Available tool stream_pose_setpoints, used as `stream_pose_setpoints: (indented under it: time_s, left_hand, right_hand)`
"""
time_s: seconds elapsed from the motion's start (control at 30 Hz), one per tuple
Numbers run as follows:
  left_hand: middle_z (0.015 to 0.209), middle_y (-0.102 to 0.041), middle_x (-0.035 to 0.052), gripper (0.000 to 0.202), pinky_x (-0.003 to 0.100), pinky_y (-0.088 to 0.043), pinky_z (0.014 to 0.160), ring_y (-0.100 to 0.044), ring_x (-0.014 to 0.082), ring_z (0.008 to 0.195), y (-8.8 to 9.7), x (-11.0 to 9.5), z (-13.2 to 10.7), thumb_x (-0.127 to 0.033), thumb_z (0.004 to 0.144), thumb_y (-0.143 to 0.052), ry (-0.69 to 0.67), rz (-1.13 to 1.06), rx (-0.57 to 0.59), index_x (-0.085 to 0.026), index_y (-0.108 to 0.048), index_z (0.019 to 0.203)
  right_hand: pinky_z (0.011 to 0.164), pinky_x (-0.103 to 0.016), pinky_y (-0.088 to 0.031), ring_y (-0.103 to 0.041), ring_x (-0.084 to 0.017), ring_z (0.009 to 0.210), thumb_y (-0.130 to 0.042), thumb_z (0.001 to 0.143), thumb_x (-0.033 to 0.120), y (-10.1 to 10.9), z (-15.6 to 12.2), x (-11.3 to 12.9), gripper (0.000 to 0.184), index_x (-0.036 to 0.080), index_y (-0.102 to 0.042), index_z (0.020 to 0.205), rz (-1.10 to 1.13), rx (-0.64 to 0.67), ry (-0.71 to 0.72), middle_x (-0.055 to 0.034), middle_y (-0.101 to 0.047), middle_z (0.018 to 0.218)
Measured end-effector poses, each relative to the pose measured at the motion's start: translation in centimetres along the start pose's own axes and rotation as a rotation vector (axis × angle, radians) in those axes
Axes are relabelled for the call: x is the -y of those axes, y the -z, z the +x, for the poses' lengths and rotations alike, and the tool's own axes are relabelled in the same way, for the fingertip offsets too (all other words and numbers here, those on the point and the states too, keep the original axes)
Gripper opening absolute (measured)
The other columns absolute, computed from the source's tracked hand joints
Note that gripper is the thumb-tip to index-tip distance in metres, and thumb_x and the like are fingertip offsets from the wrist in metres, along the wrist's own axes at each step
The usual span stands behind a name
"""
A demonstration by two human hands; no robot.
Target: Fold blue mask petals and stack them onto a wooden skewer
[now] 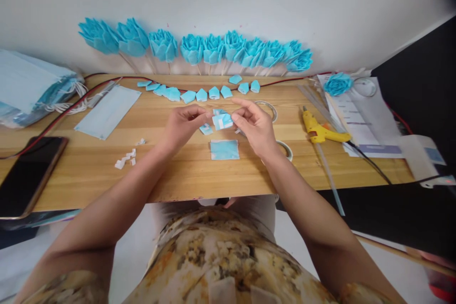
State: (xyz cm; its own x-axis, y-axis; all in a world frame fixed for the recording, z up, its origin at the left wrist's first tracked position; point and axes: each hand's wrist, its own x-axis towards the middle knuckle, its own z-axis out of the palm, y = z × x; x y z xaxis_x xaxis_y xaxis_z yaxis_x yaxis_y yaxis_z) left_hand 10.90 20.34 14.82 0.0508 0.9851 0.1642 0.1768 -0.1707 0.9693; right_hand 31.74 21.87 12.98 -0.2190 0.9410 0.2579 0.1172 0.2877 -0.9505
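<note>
Between my two hands is a small light-blue fabric piece (223,122) with white strips on it. My left hand (184,126) pinches its left edge between thumb and finger. At its right edge my right hand (254,126) grips it by thumb and fingertip. Just below, a flat blue fabric rectangle (224,149) lies on the table. Another small blue piece (205,129) lies near my left thumb. Farther back, several folded blue petals (201,94) form a row. Rolls of tape (269,108) sit behind and beneath my right hand, partly hidden.
Blue fabric flowers (192,49) on sticks lean along the wall. At right are a yellow glue gun (318,129), papers (368,126) and one blue flower (337,84). Leftward lie a phone (30,175), a face mask (108,111), a mask stack (32,88) and white scraps (125,158).
</note>
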Motion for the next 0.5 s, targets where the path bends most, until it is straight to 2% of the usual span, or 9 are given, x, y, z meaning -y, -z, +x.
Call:
stream_pose_setpoints:
  time_s: [0.13,0.27,0.37,0.5]
  left_hand:
    - [0.066,-0.069,0.0007,0.027,0.027,-0.045,0.062,-0.054,0.0126,0.062,-0.02,-0.34,0.03,-0.045,0.081,-0.075,-0.010,-0.009,-0.011,-0.020,-0.075,0.070]
    - [0.072,-0.070,0.0021,0.029,0.027,-0.045,0.063,-0.057,0.0133,0.065,-0.10,-0.60,-0.18,-0.047,0.086,-0.072,-0.052,0.052,0.039,-0.021,-0.077,0.077]
    - [0.080,-0.072,0.0038,0.021,0.028,-0.046,0.066,-0.059,0.0144,0.070,-0.20,-0.58,-0.33,-0.041,0.085,-0.073,-0.127,0.111,0.098,-0.021,-0.079,0.083]
    - [0.077,-0.071,0.0032,0.014,0.027,-0.046,0.068,-0.059,0.0139,0.071,-0.55,-0.75,-0.49,-0.030,0.083,-0.070,-0.181,0.176,0.163,-0.019,-0.076,0.077]
  right_hand:
    - [0.070,-0.034,-0.057,-0.064,-0.015,0.073,-0.066,0.089,0.040,-0.01,0.05,0.04,0.040,0.028,-0.062,0.127,0.019,0.003,0.000,0.0016,-0.068,0.083]
    - [0.070,-0.031,-0.056,-0.064,-0.014,0.073,-0.069,0.087,0.036,-0.09,0.02,0.20,0.041,0.027,-0.063,0.127,0.044,0.049,0.010,0.0023,-0.069,0.082]
    - [0.070,-0.030,-0.053,-0.064,-0.013,0.073,-0.072,0.085,0.032,-0.26,-0.10,0.39,0.042,0.025,-0.065,0.125,0.062,0.085,-0.006,0.0025,-0.070,0.081]
    - [0.068,-0.028,-0.051,-0.063,-0.012,0.073,-0.075,0.082,0.032,-0.51,-0.30,0.52,0.042,0.023,-0.067,0.123,0.069,0.121,-0.016,0.0022,-0.071,0.082]
